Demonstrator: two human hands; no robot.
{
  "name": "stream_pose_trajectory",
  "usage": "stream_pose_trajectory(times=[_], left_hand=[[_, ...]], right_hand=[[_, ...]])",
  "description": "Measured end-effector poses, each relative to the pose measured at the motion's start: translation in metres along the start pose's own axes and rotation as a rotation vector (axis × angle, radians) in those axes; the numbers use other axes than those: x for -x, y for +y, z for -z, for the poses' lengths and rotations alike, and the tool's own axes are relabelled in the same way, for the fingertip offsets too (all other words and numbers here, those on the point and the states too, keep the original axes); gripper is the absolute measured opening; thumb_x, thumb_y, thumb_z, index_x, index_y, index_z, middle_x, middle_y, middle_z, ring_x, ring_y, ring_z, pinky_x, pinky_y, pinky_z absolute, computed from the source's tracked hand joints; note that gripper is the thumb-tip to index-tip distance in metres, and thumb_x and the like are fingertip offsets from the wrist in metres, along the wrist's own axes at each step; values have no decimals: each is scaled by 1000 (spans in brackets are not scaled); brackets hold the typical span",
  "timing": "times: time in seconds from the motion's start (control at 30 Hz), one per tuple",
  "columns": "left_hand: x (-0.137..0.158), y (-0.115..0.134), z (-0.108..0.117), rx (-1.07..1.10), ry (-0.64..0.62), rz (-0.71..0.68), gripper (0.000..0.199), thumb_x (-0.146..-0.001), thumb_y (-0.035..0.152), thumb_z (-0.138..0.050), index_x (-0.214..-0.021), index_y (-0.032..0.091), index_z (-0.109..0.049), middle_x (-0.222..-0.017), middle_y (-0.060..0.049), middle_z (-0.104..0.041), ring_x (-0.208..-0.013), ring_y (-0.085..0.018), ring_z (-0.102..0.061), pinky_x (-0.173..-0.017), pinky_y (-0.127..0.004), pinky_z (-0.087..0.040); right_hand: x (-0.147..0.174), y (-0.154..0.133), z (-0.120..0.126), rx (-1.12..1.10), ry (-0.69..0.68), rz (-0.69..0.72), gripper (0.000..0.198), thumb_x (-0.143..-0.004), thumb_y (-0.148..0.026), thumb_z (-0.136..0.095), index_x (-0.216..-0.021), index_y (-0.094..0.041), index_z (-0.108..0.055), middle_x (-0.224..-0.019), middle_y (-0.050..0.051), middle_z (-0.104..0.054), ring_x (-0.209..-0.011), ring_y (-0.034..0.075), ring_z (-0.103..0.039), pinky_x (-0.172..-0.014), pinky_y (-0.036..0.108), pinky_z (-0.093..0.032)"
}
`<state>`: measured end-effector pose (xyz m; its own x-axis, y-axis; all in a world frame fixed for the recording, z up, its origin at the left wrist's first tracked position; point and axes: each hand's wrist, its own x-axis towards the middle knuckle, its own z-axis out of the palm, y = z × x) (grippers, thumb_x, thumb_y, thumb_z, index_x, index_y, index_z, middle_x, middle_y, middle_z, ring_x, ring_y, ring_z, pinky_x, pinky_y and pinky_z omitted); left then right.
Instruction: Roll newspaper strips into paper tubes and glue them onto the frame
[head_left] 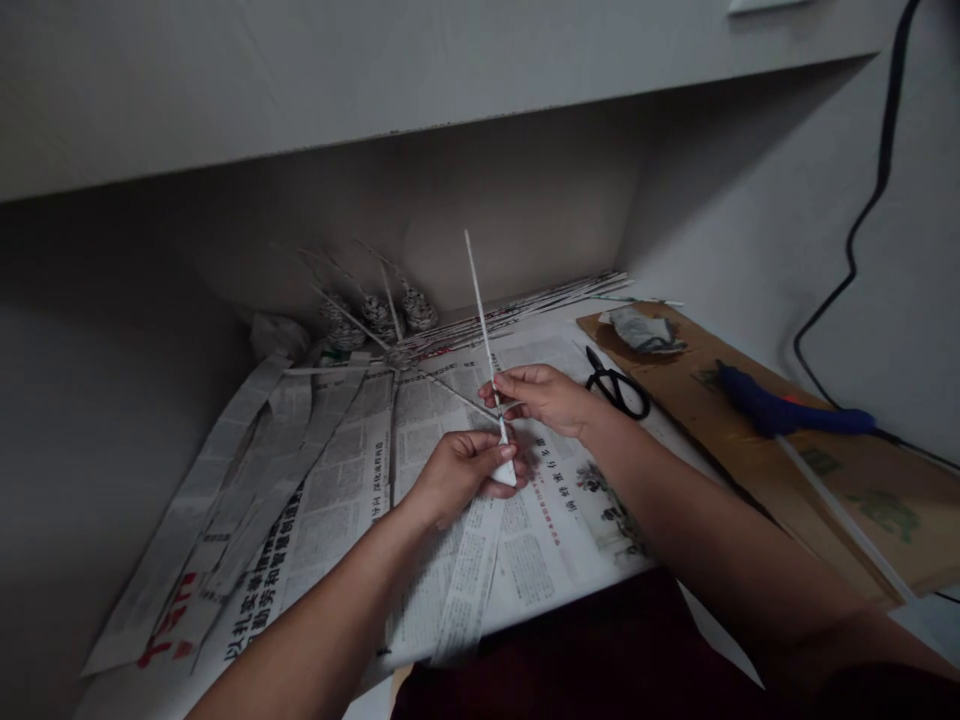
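Note:
A thin rolled paper stick [481, 312] rises nearly upright between my hands, leaning slightly left at its top. My left hand [469, 468] pinches its lower end, where the paper widens into a pale flap [504, 474]. Just above, my right hand [541, 397] closes its fingertips on the stick's shaft. Behind my hands, several paper sticks fan out from a woven centre [399, 357] on the newspaper. One of those sticks reaches toward my right fingers; whether it touches them I cannot tell.
Newspaper strips [225, 500] lie at left. Woven paper pieces [379, 315] stand at the back beside a pile of paper sticks [540, 302]. Black-handled scissors [616, 385] lie right of my hands. A blue glue gun [787, 405] rests on cardboard [847, 500]; an overhang [420, 70] crosses above.

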<state>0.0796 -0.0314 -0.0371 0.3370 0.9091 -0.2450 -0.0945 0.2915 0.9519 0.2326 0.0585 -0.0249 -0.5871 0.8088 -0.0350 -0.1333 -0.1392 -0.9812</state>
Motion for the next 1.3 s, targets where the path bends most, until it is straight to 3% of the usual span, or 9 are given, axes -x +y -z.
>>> stream_pose_trajectory(times=[0.1,0.23,0.4,0.57,0.73,0.87,1.03,1.2,1.3], left_hand=[[0,0,0,-11,-8,7,31,-75,41,-65,-83,11,-67,-80,-9,-66,-73,-17,-65,-63,-29,-54],[1,0,0,-51,-42,9,33,-75,42,-65,-83,9,-67,-81,-10,-67,-73,-17,-64,-63,-29,-54],[-1,-1,1,-28,0,16,32,-75,41,-66,-84,10,-67,-81,-9,-67,-73,-17,-65,-65,-30,-55],[-1,-1,1,-72,-18,4,31,-77,40,-64,-84,11,-68,-80,-9,-67,-74,-16,-64,-63,-26,-54],[0,-1,1,-47,-24,-4,31,-77,40,-64,-84,11,-68,-81,-9,-68,-75,-17,-65,-64,-28,-54],[0,0,1,-57,-45,-11,31,-76,41,-65,-82,11,-68,-80,-9,-67,-74,-16,-64,-63,-28,-54],[0,0,2,-30,-22,-7,31,-76,40,-65,-83,11,-68,-80,-9,-67,-74,-18,-65,-64,-30,-55],[0,0,2,-59,-47,2,31,-76,40,-65,-84,11,-68,-81,-9,-67,-75,-17,-64,-63,-28,-54],[0,-1,3,-40,-21,-1,31,-76,41,-65,-83,10,-68,-81,-9,-67,-73,-17,-65,-63,-28,-54]], right_hand=[[-1,2,1,-42,-57,-9,27,-71,-39,-71,-82,-15,-71,-88,7,-66,-83,14,-58,-67,23,-44],[-2,3,2,-96,51,11,25,-68,-38,-74,-70,-14,-68,-74,3,-63,-72,11,-57,-61,21,-42],[-1,3,3,-82,-99,-15,30,-74,-40,-69,-88,-14,-72,-89,8,-66,-85,15,-59,-67,24,-45],[-2,3,2,-89,58,7,22,-66,-35,-76,-71,-15,-69,-76,3,-65,-72,11,-57,-62,22,-43],[-2,5,4,-46,-122,-19,26,-71,-35,-73,-84,-13,-71,-91,7,-67,-78,12,-59,-66,23,-45],[-2,5,4,-77,13,-6,22,-68,-34,-76,-72,-14,-68,-77,3,-65,-75,11,-58,-65,22,-45],[-2,5,3,-67,-116,-33,28,-71,-37,-72,-85,-13,-71,-90,7,-67,-80,13,-59,-68,24,-46],[-3,7,3,-86,15,-16,24,-67,-35,-76,-72,-14,-67,-76,3,-64,-73,11,-58,-64,22,-45],[-2,6,4,-62,-107,-31,29,-73,-40,-70,-86,-14,-70,-89,6,-66,-80,13,-59,-67,24,-46]])
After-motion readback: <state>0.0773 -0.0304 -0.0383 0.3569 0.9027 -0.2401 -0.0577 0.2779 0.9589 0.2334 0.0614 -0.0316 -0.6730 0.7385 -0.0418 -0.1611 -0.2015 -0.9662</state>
